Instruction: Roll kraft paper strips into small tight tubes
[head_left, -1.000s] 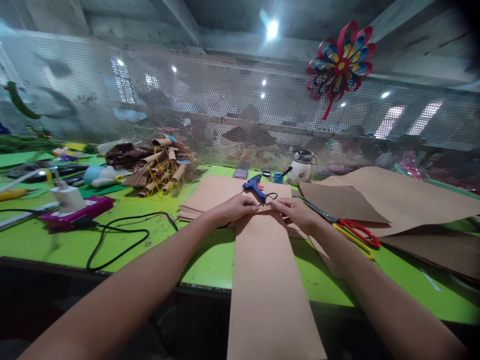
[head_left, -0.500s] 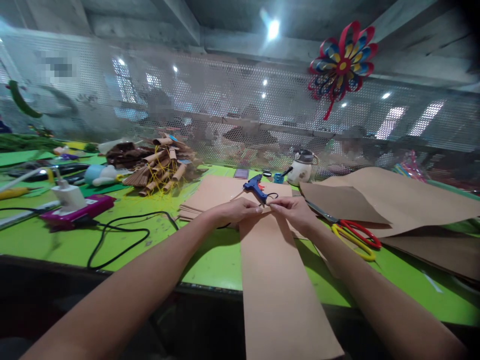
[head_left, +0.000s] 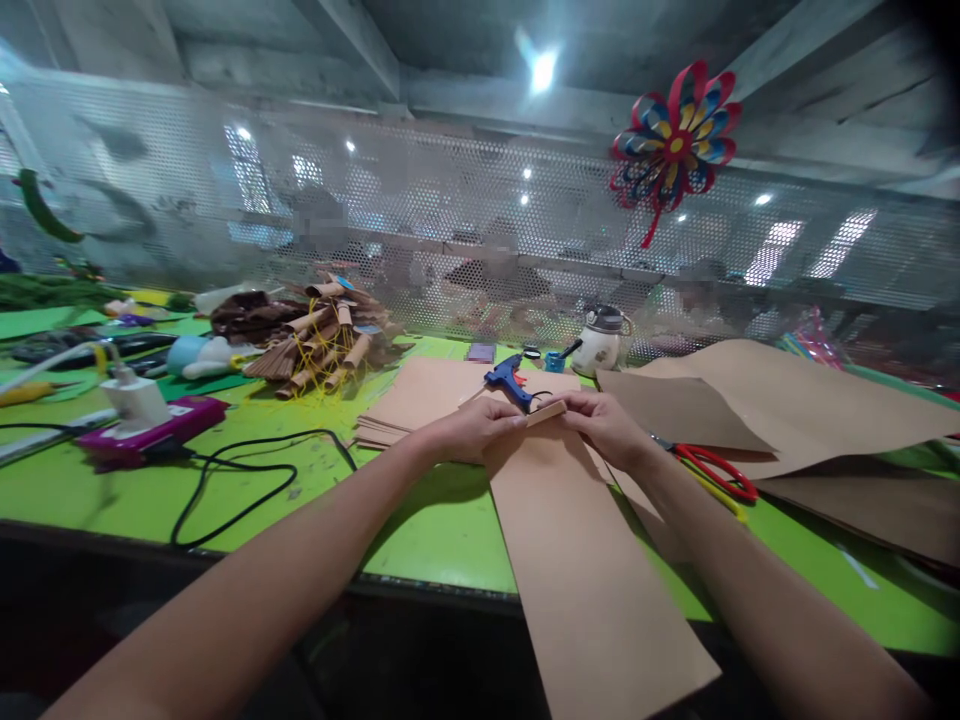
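Note:
A long strip of brown kraft paper (head_left: 592,560) runs from my hands down over the table's front edge, its far end folded into a narrow flap. My left hand (head_left: 484,425) pinches the flap's left end between thumb and fingers. At the other end, my right hand (head_left: 606,425) is closed on the same fold. Just beyond my fingers a blue glue gun (head_left: 507,380) lies on a stack of brown paper sheets (head_left: 420,395). Scissors with red and yellow handles (head_left: 716,472) rest beside my right forearm, partly hidden by it.
A purple power strip (head_left: 154,430) with a white plug and a black cord (head_left: 277,462) occupies the left of the green table (head_left: 420,530). Behind are rolled brown paper pieces (head_left: 330,340) and a white jar (head_left: 600,340). Large brown sheets (head_left: 750,400) cover the right side.
The folded flap now stands up more between my fingers. The paper's near end has swung to the right, and my right hand has shifted slightly right, covering more of the scissors.

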